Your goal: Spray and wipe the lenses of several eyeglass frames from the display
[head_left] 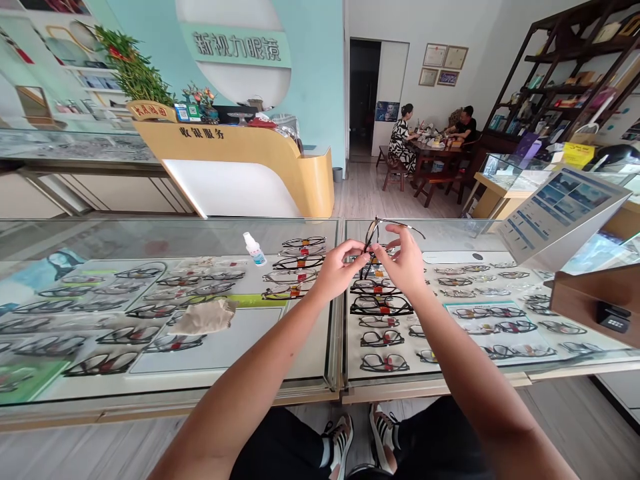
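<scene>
Above the glass display case, a pair of dark-framed eyeglasses (371, 233) is held up between my two hands. My left hand (345, 265) pinches the frame from the left with its thumb and fingers. On the other side, my right hand (403, 261) grips the glasses too, its thumb near the frame and its fingers by one temple arm, which sticks out to the right. A white spray bottle (255, 249) stands on the glass top to the left. Nearer to me lies a crumpled beige cloth (204, 317).
Rows of eyeglasses (383, 305) lie inside the display case (310, 393) below. To the right are an information stand (563, 217) and a brown box (597, 300). A yellow-and-white counter (240, 170) stands beyond. Two people (403, 140) sit at a table in the back.
</scene>
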Action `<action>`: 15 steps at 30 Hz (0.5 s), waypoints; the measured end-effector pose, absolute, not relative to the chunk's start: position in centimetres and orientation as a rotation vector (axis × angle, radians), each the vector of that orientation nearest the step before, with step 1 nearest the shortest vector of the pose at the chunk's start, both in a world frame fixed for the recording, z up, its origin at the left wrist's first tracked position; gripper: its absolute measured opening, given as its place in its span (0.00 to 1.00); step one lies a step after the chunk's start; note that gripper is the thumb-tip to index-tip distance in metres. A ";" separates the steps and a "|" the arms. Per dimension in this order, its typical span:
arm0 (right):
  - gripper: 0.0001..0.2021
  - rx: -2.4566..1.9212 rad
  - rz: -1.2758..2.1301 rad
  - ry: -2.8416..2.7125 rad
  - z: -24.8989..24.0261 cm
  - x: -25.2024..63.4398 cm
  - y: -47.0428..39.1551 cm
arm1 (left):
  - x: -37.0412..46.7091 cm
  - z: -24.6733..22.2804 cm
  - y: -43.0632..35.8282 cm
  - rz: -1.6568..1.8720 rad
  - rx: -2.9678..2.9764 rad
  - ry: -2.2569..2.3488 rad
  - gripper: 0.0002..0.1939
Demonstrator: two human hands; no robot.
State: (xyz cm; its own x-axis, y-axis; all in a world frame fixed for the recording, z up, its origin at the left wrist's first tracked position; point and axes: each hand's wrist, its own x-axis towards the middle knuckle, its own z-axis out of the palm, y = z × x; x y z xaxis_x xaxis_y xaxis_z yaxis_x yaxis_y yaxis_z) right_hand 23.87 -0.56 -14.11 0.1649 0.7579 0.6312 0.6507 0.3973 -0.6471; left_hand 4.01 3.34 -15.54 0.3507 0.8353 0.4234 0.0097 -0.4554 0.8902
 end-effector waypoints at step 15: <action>0.32 -1.294 0.059 -1.584 -14.6 24.7 0.1 | 4.4 -16.1 3.4 1.209 1.729 0.757 0.21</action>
State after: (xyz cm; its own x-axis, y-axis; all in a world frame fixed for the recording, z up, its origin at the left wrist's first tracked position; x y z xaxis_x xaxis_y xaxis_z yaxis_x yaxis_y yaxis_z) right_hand 24.70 0.14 -14.65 0.1256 0.7394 0.6615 0.6880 0.4155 -0.5950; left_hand 4.38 3.39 -16.15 0.3433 0.8450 0.4099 0.0003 -0.4366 0.8997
